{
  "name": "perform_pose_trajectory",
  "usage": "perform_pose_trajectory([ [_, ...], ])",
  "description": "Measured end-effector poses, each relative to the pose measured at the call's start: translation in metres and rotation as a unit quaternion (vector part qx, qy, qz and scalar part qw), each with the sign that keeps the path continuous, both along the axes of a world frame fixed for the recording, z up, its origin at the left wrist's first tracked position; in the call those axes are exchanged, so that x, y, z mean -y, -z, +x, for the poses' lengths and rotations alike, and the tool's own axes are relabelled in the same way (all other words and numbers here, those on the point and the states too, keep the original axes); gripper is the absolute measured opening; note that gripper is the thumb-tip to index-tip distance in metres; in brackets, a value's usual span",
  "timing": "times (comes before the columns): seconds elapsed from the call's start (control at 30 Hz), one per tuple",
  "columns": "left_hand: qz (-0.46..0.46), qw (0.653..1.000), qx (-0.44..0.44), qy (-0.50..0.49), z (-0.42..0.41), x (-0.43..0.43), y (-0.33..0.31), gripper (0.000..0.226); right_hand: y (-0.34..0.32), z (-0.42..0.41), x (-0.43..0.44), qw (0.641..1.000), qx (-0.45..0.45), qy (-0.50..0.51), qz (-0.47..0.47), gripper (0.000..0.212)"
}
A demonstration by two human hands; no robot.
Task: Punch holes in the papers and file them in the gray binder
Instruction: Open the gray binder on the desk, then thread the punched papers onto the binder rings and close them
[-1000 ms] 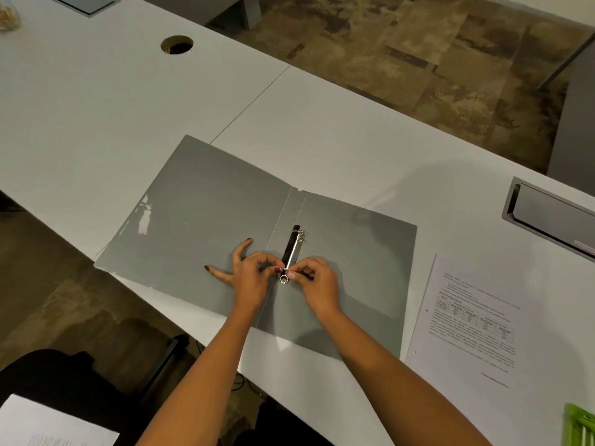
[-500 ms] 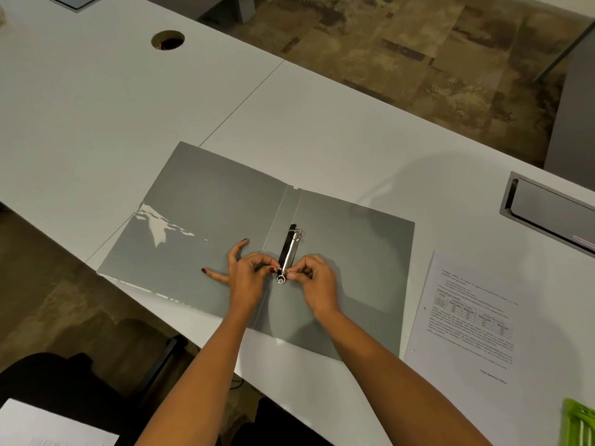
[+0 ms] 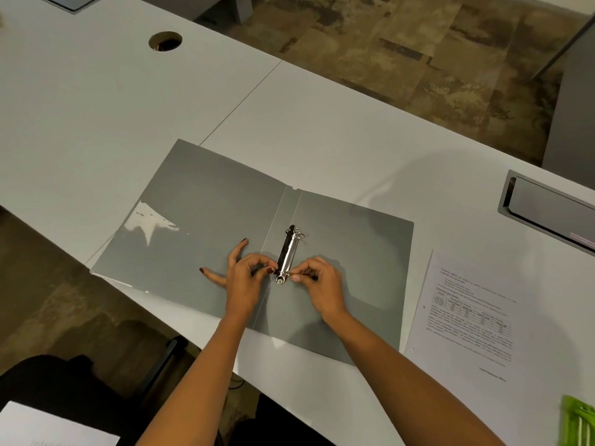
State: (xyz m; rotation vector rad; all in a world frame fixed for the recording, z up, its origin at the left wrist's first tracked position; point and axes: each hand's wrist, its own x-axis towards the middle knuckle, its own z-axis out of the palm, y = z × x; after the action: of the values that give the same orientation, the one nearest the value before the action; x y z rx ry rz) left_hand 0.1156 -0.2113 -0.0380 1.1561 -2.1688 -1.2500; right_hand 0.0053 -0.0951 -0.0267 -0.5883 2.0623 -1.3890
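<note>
The gray binder (image 3: 199, 226) lies open and flat on the white desk (image 3: 96, 107). Its metal ring mechanism (image 3: 288, 252) runs along the spine. My left hand (image 3: 246, 281) pinches the near ring from the left, with two fingers spread on the left cover. From the right, my right hand (image 3: 322, 284) pinches the same near ring. A printed paper (image 3: 467, 317) with punched holes along its left edge lies to the right of the binder.
A round cable hole (image 3: 165, 41) is at the far left of the desk. A gray cable tray lid (image 3: 547, 207) sits at the right. A green object (image 3: 579, 420) shows at the bottom right corner. More paper (image 3: 48, 429) lies at the bottom left, below desk level.
Both hands stay pinched at the near ring. The view shifted slightly; the glare patch on the left cover moved.
</note>
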Motion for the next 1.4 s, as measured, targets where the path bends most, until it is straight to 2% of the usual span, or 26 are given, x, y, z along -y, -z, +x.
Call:
perform_pose_trajectory([
  [0.1, -0.016, 1.000, 0.002, 0.014, 0.000, -0.006, -0.004, 0.043, -0.004, -0.001, -0.004, 1.000, 0.019, -0.018, 0.003, 0.026],
  [0.17, -0.084, 0.995, 0.047, 0.004, -0.002, -0.015, -0.011, 0.039, -0.004, 0.000, -0.010, 1.000, 0.020, -0.021, 0.000, 0.034],
  [0.27, -0.162, 0.981, 0.104, -0.009, -0.004, -0.027, -0.019, 0.040, -0.006, 0.001, -0.019, 1.000, 0.016, -0.023, 0.010, 0.036],
  [0.47, -0.188, 0.973, 0.136, 0.006, -0.004, -0.037, -0.023, 0.039, -0.014, 0.003, -0.043, 1.000, 0.008, -0.004, 0.008, 0.033],
  [0.67, -0.224, 0.967, 0.113, 0.038, -0.011, -0.049, -0.027, 0.038, -0.026, 0.000, -0.067, 0.999, -0.027, 0.039, 0.008, 0.025],
  [0.9, -0.188, 0.971, 0.000, 0.146, -0.035, -0.097, -0.026, 0.047, -0.042, -0.020, -0.122, 0.985, -0.082, 0.154, 0.011, 0.023],
  [1.0, -0.144, 0.965, -0.024, 0.219, -0.045, -0.127, -0.024, 0.045, -0.045, -0.028, -0.157, 0.967, -0.112, 0.228, 0.031, 0.023],
  [1.13, -0.086, 0.948, -0.047, 0.302, -0.056, -0.170, -0.029, 0.048, -0.049, -0.031, -0.209, 0.924, -0.101, 0.363, 0.064, 0.021],
  [1.27, -0.137, 0.913, -0.041, 0.383, -0.064, -0.203, -0.011, 0.048, -0.046, -0.023, -0.260, 0.876, -0.099, 0.457, 0.116, 0.029],
  [1.4, -0.180, 0.885, 0.047, 0.426, -0.070, -0.221, -0.004, 0.055, -0.035, -0.019, -0.296, 0.836, -0.087, 0.497, 0.214, 0.033],
])
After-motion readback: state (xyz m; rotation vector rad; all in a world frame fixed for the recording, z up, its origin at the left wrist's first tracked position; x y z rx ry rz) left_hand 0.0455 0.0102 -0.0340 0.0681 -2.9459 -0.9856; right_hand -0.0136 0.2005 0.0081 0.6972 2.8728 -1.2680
